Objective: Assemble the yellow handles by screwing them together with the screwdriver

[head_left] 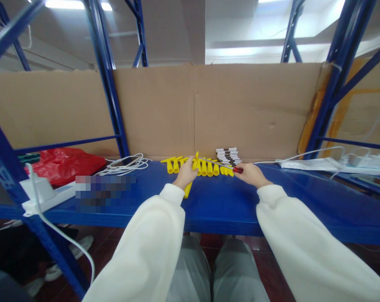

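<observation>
My left hand (185, 172) is closed around a yellow T-shaped plastic piece (187, 191), whose lower end sticks out below my fingers. In my right hand (251, 173) is a screwdriver with a red handle (238, 170). Its long thin shaft (219, 163) points left, and its tip reaches the top of the yellow piece; whether it touches cannot be made out. Behind my hands stands a row of similar yellow pieces (210, 169). Smaller yellow parts (226, 170) lie at the row's right end, just left of the screwdriver handle. A stack of white-and-dark pieces (228, 156) lies behind them.
The blue shelf (221, 205) has a cardboard sheet (155, 113) along its back and blue posts (108, 79) at the sides. On the left are a red plastic bag (66, 165), a coiled white cable (127, 165) and a power strip (56, 199). More white strips (328, 165) lie right.
</observation>
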A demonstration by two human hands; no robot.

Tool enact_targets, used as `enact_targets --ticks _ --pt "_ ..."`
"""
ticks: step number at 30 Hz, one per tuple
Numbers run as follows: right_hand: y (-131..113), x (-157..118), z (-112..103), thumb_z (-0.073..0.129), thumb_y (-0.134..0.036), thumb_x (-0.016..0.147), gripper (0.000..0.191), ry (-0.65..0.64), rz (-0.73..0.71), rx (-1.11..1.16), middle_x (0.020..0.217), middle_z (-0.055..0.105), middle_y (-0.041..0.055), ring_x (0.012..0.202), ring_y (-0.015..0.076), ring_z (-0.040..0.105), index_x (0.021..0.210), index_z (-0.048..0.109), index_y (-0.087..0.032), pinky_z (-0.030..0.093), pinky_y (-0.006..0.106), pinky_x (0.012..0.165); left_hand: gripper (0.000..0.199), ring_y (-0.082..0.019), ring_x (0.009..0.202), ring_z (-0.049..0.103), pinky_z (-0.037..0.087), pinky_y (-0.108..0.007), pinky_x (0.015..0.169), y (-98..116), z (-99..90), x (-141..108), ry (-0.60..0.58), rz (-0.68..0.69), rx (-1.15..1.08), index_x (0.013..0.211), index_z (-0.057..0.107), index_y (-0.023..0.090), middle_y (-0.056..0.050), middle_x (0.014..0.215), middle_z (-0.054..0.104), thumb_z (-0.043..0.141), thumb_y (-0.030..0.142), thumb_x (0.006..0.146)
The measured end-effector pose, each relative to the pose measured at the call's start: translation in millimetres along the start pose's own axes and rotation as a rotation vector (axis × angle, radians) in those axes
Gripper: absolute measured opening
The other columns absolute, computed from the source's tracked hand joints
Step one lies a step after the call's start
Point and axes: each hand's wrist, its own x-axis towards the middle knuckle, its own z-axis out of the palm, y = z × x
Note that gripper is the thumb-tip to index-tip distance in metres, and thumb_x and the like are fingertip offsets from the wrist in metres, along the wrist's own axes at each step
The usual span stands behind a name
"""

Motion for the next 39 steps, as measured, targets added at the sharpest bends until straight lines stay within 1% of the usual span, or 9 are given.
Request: enact_targets --ticks 8,13,17,22,24,27,31,34,39 --pt "0 -1 1 0.052 -0.026 0.085 0.019 0.022 0.019 0.036 0.09 0.075 0.0085 0.082 0.0228 0.067 0.089 0.07 -0.021 0.035 0.027 0.062 0.054 -0.019 0.083 0.071 0.058 -0.032 0.081 -4 2.5 2 -0.009 -0.019 -0.007 0.134 0.054 0.018 -0.01 0.11 0.07 0.064 0.009 0.081" --pt "2 1 3 0.053 -0.023 0.083 0.016 0.045 -0.019 0.069 0.096 0.074 0.0102 0.086 0.0221 0.067 0.087 0.068 -0.019 0.039 0.027 0.068 0.055 -0.019 0.083 0.072 0.058 -0.032 0.08 -8 5.4 4 0.01 -0.014 -0.027 0.134 0.055 0.017 -0.01 0.106 0.071 0.066 0.009 0.081" --pt "6 4 8 0.055 -0.02 0.08 0.009 0.083 -0.052 0.067 0.091 0.072 0.0093 0.083 0.0204 0.065 0.081 0.064 -0.019 0.039 0.026 0.069 0.056 -0.02 0.085 0.072 0.059 -0.033 0.082 -7 5.9 4 0.006 -0.012 -0.054 0.134 0.055 0.017 -0.01 0.107 0.072 0.066 0.008 0.08" --pt "11 6 13 0.058 -0.023 0.08 0.008 0.07 -0.002 0.056 0.081 0.071 0.0048 0.074 0.0199 0.064 0.088 0.061 -0.023 0.033 0.025 0.059 0.056 -0.021 0.09 0.073 0.059 -0.033 0.083 -6 4.9 3 -0.016 -0.015 -0.065 0.135 0.054 0.016 -0.011 0.112 0.071 0.065 0.008 0.081" --pt "11 6 14 0.059 -0.024 0.08 0.012 0.05 0.01 0.056 0.081 0.071 0.0046 0.074 0.0203 0.064 0.092 0.061 -0.023 0.033 0.025 0.059 0.057 -0.021 0.091 0.073 0.058 -0.033 0.084 -6 5.0 3 -0.016 -0.018 -0.068 0.136 0.054 0.016 -0.012 0.115 0.07 0.066 0.008 0.081" --pt "10 6 14 0.057 -0.023 0.081 0.016 0.032 0.026 0.09 0.089 0.073 0.0065 0.08 0.0212 0.066 0.096 0.062 -0.022 0.037 0.026 0.063 0.057 -0.021 0.09 0.073 0.059 -0.033 0.084 -7 5.6 4 -0.021 -0.021 -0.077 0.137 0.054 0.015 -0.013 0.118 0.069 0.066 0.008 0.081" --pt "8 6 13 0.054 -0.022 0.081 0.01 0.003 0.011 0.121 0.089 0.072 0.0083 0.082 0.0212 0.066 0.086 0.063 -0.02 0.041 0.027 0.069 0.057 -0.021 0.089 0.073 0.059 -0.033 0.084 -8 6.9 4 -0.009 -0.012 -0.093 0.134 0.056 0.017 -0.011 0.115 0.071 0.066 0.007 0.079" --pt "8 7 12 0.057 -0.023 0.08 0.004 0.015 -0.005 0.089 0.084 0.071 0.0073 0.078 0.0203 0.065 0.079 0.06 -0.021 0.039 0.026 0.066 0.057 -0.02 0.092 0.073 0.058 -0.032 0.085 -9 7.8 4 0.0 -0.006 -0.102 0.134 0.056 0.017 -0.01 0.116 0.071 0.067 0.007 0.079" --pt "7 5 11 0.059 -0.025 0.08 0.004 0.005 0.029 0.051 0.076 0.07 0.0046 0.071 0.0195 0.063 0.083 0.058 -0.022 0.034 0.025 0.059 0.057 -0.02 0.092 0.073 0.058 -0.031 0.085 -8 7.4 4 -0.003 -0.011 -0.105 0.135 0.056 0.017 -0.011 0.118 0.07 0.067 0.008 0.079"
